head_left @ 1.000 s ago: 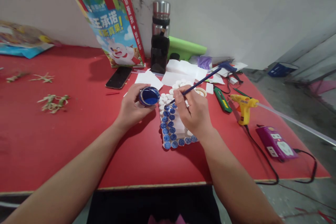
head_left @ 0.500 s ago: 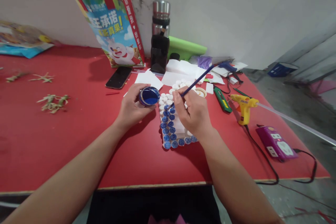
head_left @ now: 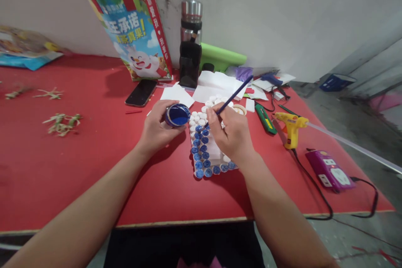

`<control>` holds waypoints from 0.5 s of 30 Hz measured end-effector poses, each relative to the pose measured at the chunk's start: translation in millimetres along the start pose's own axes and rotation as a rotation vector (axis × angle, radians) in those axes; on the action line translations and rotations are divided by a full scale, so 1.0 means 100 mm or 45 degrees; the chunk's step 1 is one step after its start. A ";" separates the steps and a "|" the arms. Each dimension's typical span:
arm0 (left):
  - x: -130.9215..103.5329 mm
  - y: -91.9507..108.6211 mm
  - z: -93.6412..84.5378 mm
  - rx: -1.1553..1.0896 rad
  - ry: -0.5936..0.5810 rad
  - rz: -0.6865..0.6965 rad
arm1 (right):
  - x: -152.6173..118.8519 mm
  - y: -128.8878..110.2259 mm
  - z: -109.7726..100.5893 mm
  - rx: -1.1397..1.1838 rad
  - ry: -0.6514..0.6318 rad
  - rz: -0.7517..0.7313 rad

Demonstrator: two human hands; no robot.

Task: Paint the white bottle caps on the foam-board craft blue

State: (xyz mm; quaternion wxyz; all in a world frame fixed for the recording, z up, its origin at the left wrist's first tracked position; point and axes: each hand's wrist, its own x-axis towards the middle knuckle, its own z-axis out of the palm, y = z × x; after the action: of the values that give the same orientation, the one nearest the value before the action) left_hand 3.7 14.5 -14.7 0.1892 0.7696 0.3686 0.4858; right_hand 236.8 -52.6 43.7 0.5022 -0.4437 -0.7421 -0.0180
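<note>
My left hand (head_left: 158,127) is closed around a small jar of blue paint (head_left: 177,115), its mouth tilted toward me. Between the fingers of my right hand (head_left: 230,132) is a slim dark blue paintbrush (head_left: 234,95), its tip down on the discs at the left side of a frame. This rectangular frame (head_left: 197,157) is edged with rows of small round discs. Along the left and near edges the discs are blue; the discs farther up (head_left: 197,117) are white. My right hand hides much of the frame's right side.
Behind stand a colourful bag (head_left: 138,37), a steel bottle (head_left: 191,42) and white paper (head_left: 213,85). A phone (head_left: 141,92) lies left. To the right are a green cutter (head_left: 265,119), a yellow glue gun (head_left: 292,127) and a purple power socket (head_left: 330,170). Dried knotted pieces (head_left: 63,123) lie far left.
Both hands stay almost in place, the jar still held and the brush tip still at the upper blue discs. The whole view has shifted very slightly.
</note>
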 end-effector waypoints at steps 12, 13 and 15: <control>0.00 0.00 -0.01 0.000 0.002 0.024 | -0.01 0.05 -0.01 -0.029 0.072 0.059; 0.00 0.00 -0.01 -0.001 0.001 0.022 | -0.01 0.05 0.00 -0.045 0.078 0.055; 0.00 0.00 -0.01 -0.003 -0.002 0.022 | -0.01 0.06 0.01 -0.049 0.104 0.061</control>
State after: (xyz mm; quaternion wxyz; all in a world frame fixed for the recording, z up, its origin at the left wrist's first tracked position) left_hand 3.3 14.6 -14.0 0.1863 0.7730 0.3611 0.4872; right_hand 240.7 -49.2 40.0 0.5235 -0.4698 -0.7098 -0.0384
